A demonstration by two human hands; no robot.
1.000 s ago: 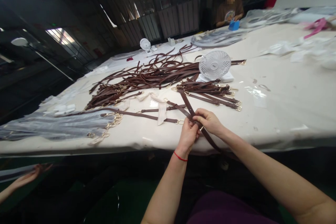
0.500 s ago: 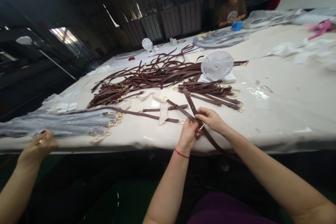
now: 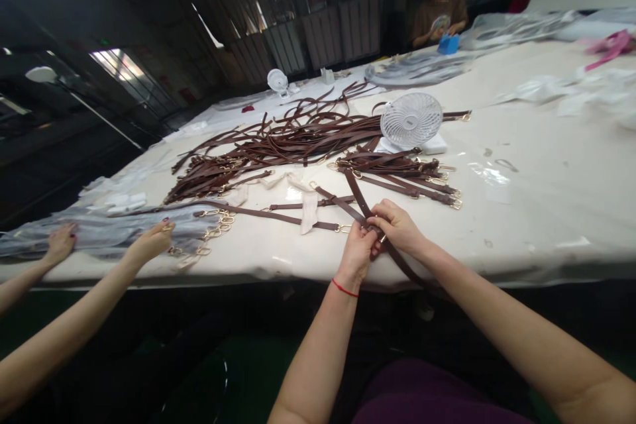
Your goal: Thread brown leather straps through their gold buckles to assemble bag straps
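My left hand (image 3: pixel 358 250), with a red cord at the wrist, is closed on a brown leather strap (image 3: pixel 403 265) near its metal buckle (image 3: pixel 382 238). My right hand (image 3: pixel 396 226) pinches the same strap from the other side, its fingertips close to the left ones. One end of the strap reaches away over the table, and the other hangs down past the front edge. A shorter strap (image 3: pixel 340 204) with a gold ring runs up to my left fingers; whether I grip it too I cannot tell. Another strap (image 3: pixel 283 215) with a gold clasp lies to the left.
A large heap of brown straps (image 3: pixel 298 139) covers the table's middle. A white fan (image 3: pixel 411 120) stands behind a smaller strap pile (image 3: pixel 397 172). At left, a co-worker's hands (image 3: pixel 149 242) touch plastic-wrapped straps (image 3: pixel 109 232). Another person (image 3: pixel 442 13) sits across the table.
The co-worker's hand at left has moved right to the wrapped straps' rings, and a second hand has come into view. My hands stay together on the strap, with only slight finger movement.
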